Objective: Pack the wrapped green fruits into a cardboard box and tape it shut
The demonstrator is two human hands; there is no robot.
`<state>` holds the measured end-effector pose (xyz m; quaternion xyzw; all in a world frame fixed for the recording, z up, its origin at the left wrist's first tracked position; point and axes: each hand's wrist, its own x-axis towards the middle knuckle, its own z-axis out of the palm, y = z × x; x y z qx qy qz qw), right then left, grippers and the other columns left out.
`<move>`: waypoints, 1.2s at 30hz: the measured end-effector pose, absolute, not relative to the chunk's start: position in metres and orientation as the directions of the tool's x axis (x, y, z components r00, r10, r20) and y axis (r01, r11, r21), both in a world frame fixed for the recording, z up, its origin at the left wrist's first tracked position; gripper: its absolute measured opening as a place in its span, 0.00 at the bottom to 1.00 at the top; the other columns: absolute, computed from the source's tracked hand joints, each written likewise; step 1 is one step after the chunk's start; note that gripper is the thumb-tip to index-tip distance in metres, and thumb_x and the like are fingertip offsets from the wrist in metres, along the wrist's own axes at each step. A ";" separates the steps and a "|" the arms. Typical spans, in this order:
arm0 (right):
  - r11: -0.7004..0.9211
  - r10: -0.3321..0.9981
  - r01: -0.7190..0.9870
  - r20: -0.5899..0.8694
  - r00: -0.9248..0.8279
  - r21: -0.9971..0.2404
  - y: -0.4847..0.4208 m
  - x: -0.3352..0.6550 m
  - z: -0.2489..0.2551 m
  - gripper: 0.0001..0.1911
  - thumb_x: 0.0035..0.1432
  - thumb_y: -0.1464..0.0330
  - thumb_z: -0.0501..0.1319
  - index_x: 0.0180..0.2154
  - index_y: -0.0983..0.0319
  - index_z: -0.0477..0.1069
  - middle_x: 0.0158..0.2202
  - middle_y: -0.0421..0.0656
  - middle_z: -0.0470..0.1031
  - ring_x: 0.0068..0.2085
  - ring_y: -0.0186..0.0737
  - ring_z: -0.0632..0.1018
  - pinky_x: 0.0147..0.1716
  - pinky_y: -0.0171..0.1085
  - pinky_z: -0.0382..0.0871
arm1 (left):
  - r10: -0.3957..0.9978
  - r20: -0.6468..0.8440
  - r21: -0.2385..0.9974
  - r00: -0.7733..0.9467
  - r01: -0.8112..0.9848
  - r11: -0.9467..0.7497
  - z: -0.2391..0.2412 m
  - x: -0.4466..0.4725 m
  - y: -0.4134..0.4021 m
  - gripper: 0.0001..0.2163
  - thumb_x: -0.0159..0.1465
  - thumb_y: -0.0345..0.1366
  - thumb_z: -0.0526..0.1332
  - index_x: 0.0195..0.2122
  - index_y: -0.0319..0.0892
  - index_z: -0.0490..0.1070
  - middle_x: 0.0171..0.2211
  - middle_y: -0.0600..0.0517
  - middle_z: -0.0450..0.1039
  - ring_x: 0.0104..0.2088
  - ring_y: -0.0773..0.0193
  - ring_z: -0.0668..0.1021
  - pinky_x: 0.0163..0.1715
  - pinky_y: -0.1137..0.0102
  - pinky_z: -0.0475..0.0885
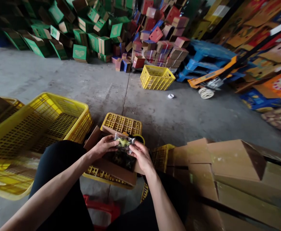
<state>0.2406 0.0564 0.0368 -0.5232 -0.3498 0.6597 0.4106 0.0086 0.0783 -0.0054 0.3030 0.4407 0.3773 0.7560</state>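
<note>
My left hand [104, 146] and my right hand [140, 154] both pinch a small clear plastic packet [124, 141] with something yellow-green inside. I hold it just above an open brown cardboard box [111, 166] whose inside is dark. The box rests on an upturned yellow plastic crate [122, 123] in front of my knees. My fingers are curled around the packet's two ends.
A large yellow crate [38, 123] lies tilted at the left. Brown cardboard boxes [229, 170] stack at the right. Farther off stand another yellow crate [156, 77], piles of green boxes [80, 35] and red boxes [159, 38], blue pallets [206, 59] and a pallet jack [209, 88]. A red stool [101, 208] is under me.
</note>
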 end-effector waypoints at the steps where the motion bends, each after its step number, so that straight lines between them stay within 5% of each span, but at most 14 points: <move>1: -0.428 0.903 -0.179 -0.413 -0.116 -0.886 0.057 0.242 0.037 0.27 0.49 0.55 0.78 0.48 0.59 0.82 0.48 0.46 0.85 0.46 0.46 0.85 0.43 0.42 0.83 | 0.843 -0.436 0.795 0.315 -0.305 0.525 -0.007 0.008 0.079 0.29 0.51 0.46 0.82 0.51 0.41 0.78 0.55 0.43 0.80 0.53 0.51 0.82 0.49 0.63 0.80; 16: -0.362 0.923 -0.103 -0.372 0.099 -0.926 0.059 0.245 0.028 0.27 0.43 0.48 0.78 0.36 0.61 0.81 0.30 0.40 0.79 0.30 0.36 0.78 0.32 0.36 0.76 | 0.847 -0.404 0.819 0.345 -0.277 0.503 0.014 0.013 0.077 0.25 0.52 0.47 0.82 0.48 0.42 0.83 0.49 0.45 0.83 0.47 0.53 0.83 0.45 0.65 0.77; 29: -0.363 0.930 -0.093 -0.367 0.031 -0.927 0.057 0.241 0.039 0.14 0.48 0.60 0.74 0.33 0.58 0.74 0.33 0.38 0.79 0.34 0.38 0.80 0.38 0.37 0.77 | 0.881 -0.416 0.815 0.227 -0.336 0.471 0.008 0.011 0.079 0.21 0.49 0.49 0.82 0.32 0.38 0.82 0.33 0.48 0.81 0.36 0.60 0.81 0.42 0.65 0.80; 32: -0.312 0.949 -0.039 -0.313 0.031 -0.949 0.057 0.242 0.039 0.11 0.51 0.61 0.71 0.33 0.57 0.74 0.33 0.39 0.80 0.35 0.40 0.81 0.39 0.39 0.77 | 0.880 -0.409 0.811 0.241 -0.346 0.472 0.005 0.009 0.080 0.22 0.52 0.50 0.81 0.37 0.38 0.83 0.38 0.45 0.83 0.41 0.55 0.83 0.45 0.64 0.80; 36: -0.190 0.982 0.037 -0.190 0.001 -0.981 0.058 0.246 0.038 0.06 0.53 0.64 0.69 0.32 0.57 0.74 0.38 0.44 0.84 0.44 0.48 0.84 0.49 0.44 0.77 | 0.801 -0.518 0.730 0.300 -0.334 0.596 0.000 0.009 0.084 0.31 0.60 0.59 0.73 0.55 0.41 0.80 0.51 0.38 0.82 0.47 0.47 0.85 0.46 0.58 0.81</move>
